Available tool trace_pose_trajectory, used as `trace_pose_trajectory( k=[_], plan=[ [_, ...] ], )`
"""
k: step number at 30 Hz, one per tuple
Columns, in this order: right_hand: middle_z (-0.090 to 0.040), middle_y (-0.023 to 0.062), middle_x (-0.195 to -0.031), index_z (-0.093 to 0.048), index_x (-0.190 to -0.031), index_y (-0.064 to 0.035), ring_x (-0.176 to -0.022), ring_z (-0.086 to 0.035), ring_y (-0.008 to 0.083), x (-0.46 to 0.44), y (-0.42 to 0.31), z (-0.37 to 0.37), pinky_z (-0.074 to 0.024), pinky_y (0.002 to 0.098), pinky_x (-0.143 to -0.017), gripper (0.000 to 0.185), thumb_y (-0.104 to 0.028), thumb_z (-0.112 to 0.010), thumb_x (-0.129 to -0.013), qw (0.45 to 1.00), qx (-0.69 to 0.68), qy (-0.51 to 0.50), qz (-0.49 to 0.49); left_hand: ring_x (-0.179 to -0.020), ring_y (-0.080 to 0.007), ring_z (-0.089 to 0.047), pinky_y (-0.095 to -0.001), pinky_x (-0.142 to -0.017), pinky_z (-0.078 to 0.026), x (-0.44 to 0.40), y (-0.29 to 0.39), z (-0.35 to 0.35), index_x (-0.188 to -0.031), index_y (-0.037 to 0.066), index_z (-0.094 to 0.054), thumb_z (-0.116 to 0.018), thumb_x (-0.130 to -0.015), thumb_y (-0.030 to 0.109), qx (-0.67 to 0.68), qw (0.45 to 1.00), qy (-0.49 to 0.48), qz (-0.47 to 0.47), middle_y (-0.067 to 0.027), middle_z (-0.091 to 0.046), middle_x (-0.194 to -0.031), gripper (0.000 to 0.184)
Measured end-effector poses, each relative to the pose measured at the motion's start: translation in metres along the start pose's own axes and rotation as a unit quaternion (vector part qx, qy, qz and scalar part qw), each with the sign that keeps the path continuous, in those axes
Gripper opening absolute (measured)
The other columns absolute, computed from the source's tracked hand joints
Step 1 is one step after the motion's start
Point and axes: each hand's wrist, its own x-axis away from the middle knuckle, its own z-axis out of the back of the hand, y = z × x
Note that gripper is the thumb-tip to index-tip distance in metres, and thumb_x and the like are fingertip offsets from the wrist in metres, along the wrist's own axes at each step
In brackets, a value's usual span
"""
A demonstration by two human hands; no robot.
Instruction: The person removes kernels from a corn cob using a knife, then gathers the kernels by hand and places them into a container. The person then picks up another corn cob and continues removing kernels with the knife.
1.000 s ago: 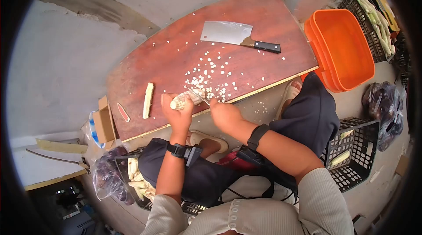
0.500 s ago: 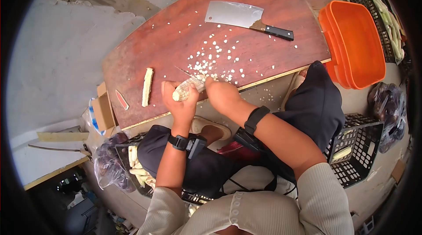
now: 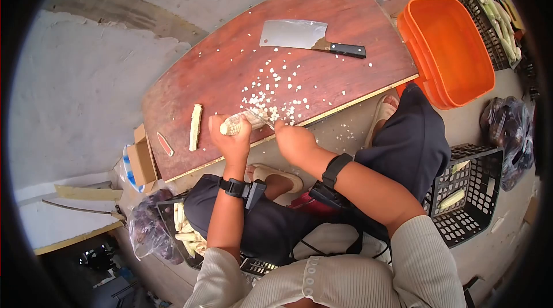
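My left hand (image 3: 231,142) is wrapped round a pale corn cob (image 3: 235,123) near the front edge of the red-brown table (image 3: 219,77). Closed on a thin knife (image 3: 263,118), my right hand (image 3: 295,142) is at the cob's right end, with the blade against the cob; its handle is hidden in the fist. Loose white kernels (image 3: 276,86) lie scattered beyond both hands. A stripped cob (image 3: 196,127) rests left of my left hand, beside a small red-and-white piece (image 3: 165,144). Farther back lies a cleaver (image 3: 294,34) with a black handle.
An orange tub (image 3: 455,51) stands off the table's right end, beside a crate of corn (image 3: 496,20). Black crates with cobs are at lower right (image 3: 466,195) and lower left (image 3: 187,230). Plastic bags (image 3: 152,227) and a cardboard box (image 3: 141,158) sit at left.
The camera view has shifted slightly. Compared with half a second ago, the knife blade lies lower across the cob. Both hands keep their hold.
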Motion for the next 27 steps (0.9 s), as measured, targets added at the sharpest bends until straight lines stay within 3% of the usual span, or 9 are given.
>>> trace_pose_trajectory(
  k=[11, 14, 20, 27],
  plan=[
    [-0.067, 0.022, -0.078, -0.053, -0.09, 0.0024, -0.076, -0.068, 0.0353, -0.026, -0.004, -0.005, -0.0547, 0.0431, -0.064, 0.013, -0.007, -0.049, -0.082, 1.0, -0.024, 0.006, -0.001, -0.066, -0.028, -0.046, -0.0385, -0.059, -0.038, 0.001, 0.0, 0.002, -0.073, 0.001, -0.048, -0.068, -0.064, 0.005, 0.017, 0.997, -0.059, -0.05, -0.0115, -0.046, -0.071, 0.022],
    [-0.065, 0.0253, -0.081, -0.052, -0.091, 0.0038, -0.079, -0.065, 0.0391, -0.039, -0.009, -0.003, -0.0528, 0.0466, -0.069, 0.014, -0.005, -0.048, -0.082, 0.998, -0.055, -0.002, -0.002, -0.067, -0.0276, -0.045, -0.0381, -0.06, -0.038, 0.003, -0.005, 0.002, -0.073, 0.001, -0.048, -0.068, -0.064, 0.004, 0.033, 0.998, -0.05, -0.023, -0.0117, -0.046, -0.072, 0.022],
    [-0.066, 0.024, -0.089, -0.055, -0.097, 0.0033, -0.087, -0.066, 0.0351, -0.044, -0.01, 0.007, -0.0535, 0.0444, -0.073, 0.018, -0.007, -0.05, -0.084, 0.999, -0.021, -0.043, -0.002, -0.067, -0.0277, -0.045, -0.0381, -0.061, -0.038, 0.004, -0.009, 0.004, -0.073, 0.0, -0.048, -0.068, -0.065, 0.004, 0.034, 0.999, -0.034, 0.011, -0.012, -0.046, -0.073, 0.022],
    [-0.064, 0.0266, -0.09, -0.051, -0.098, 0.0043, -0.089, -0.062, 0.0421, -0.03, 0.012, -0.005, -0.0486, 0.049, -0.078, 0.02, -0.011, -0.05, -0.085, 0.99, -0.137, 0.005, 0.027, -0.07, -0.0259, -0.047, -0.0373, -0.064, -0.039, 0.011, -0.018, 0.004, -0.074, 0.0, -0.048, -0.068, -0.069, 0.006, 0.065, 0.996, 0.001, 0.057, -0.0113, -0.047, -0.074, 0.022]
  ],
)
